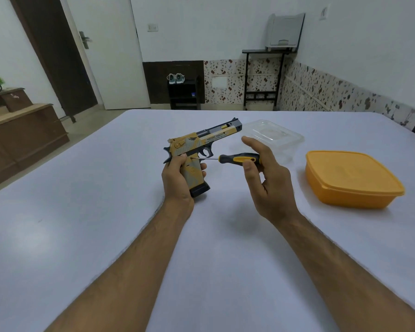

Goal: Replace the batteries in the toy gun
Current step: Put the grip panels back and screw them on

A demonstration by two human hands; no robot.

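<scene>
A yellow, grey and black toy gun (209, 140) is held above the white table (106, 212), barrel pointing right and away. My left hand (177, 178) grips its handle from the left side. A screwdriver (240, 159) with a black and yellow handle lies level, its metal tip touching the gun's grip just below the trigger guard. My right hand (264, 178) pinches the screwdriver's handle between thumb and fingers, with the index finger raised above it. No batteries are visible.
An orange plastic box (350, 178) with its lid on sits on the table to the right. A clear plastic container (273, 137) stands behind my right hand. Beyond the table are a door, a shoe rack and a wooden cabinet at left.
</scene>
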